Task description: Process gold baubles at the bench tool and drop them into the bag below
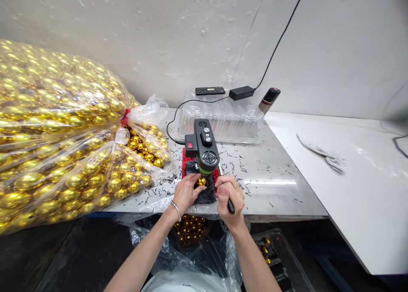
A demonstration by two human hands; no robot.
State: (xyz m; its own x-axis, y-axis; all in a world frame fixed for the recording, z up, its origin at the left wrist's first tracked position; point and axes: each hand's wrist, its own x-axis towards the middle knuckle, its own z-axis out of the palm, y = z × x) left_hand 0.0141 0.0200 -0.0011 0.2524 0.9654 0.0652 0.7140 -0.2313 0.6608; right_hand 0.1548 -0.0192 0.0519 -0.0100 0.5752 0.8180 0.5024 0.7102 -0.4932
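Observation:
A small black machine (206, 143) with a red rocker switch stands near the table's front edge, its round head over a black base. Under that head sits a shiny gold ball (202, 181). My left hand (187, 191) wears a bracelet and has its thumb and fingers closed about the ball from the left. To the right of the machine, my right hand (230, 196) is wrapped round a black handle (231, 206), whose lower end sticks out below the fist. What the handle joins is mostly hidden by the fingers.
Clear plastic bags of gold balls (63, 130) fill the left side. Behind the machine lie a clear plastic tray (223, 120), a power adapter (241, 92), a phone-like black slab (210, 90) and a spray can (269, 100). Gold balls (190, 229) lie below the edge; a glove (321, 154) rests right.

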